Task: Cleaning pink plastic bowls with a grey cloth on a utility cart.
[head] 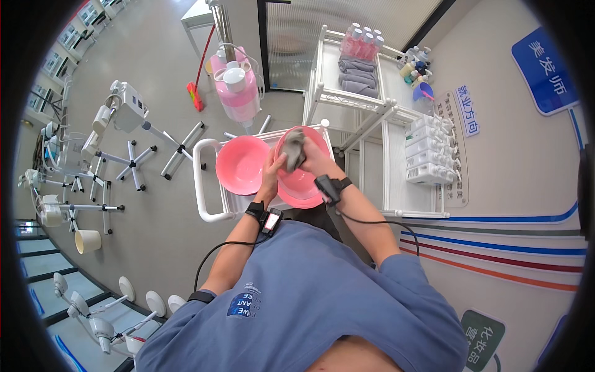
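My right hand point(317, 156) grips a bunched grey cloth point(294, 151) against the inside of a tilted pink bowl point(315, 133). At that bowl's left rim is my left hand point(270, 176), its thumb reaching up to the cloth's lower edge and its other fingers hidden behind the rim. Beneath them sits another pink bowl point(301, 189), partly covered by the tilted one. A further pink bowl point(242, 165) rests to the left on a white trolley point(204, 181).
A tank of pink liquid point(237, 93) stands just beyond the trolley. To the right, a white shelf rack point(346, 95) bears rolled grey towels point(358, 76), pink bottles point(361, 44) and white pump bottles point(427, 151). Wheeled stands point(132, 163) occupy the floor at left.
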Motion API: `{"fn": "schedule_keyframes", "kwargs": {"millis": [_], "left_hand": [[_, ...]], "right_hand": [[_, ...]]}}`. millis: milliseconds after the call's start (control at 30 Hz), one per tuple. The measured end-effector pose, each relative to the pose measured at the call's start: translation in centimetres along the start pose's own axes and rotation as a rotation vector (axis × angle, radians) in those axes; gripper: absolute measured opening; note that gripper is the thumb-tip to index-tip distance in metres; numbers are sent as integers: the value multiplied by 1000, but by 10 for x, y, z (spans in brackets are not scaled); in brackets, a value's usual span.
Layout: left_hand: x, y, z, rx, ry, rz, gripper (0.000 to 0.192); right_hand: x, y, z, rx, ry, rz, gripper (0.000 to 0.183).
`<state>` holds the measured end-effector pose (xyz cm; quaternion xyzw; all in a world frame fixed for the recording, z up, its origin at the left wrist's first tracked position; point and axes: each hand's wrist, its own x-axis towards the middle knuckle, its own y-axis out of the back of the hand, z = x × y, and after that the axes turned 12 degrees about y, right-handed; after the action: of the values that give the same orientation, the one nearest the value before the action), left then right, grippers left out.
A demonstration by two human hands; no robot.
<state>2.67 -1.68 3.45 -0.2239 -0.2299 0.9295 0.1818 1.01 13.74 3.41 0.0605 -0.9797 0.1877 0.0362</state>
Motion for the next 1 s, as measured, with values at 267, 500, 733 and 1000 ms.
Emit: {"fn": "schedule_keyframes", "kwargs": {"millis": [267, 500, 733, 1000], "left_hand": [[-2, 0, 0, 232, -185, -40, 73], [9, -12, 0, 274, -163, -35, 72], [10, -9, 6, 197, 112, -73, 70], [3, -11, 2, 355, -82, -50, 72]], "right_hand": [[15, 2, -58, 460, -431, 585, 22], [15, 7, 6, 263, -459, 252, 24], [7, 9, 14, -212, -286, 159, 22], [16, 51, -27, 568, -430, 528, 43]]}}
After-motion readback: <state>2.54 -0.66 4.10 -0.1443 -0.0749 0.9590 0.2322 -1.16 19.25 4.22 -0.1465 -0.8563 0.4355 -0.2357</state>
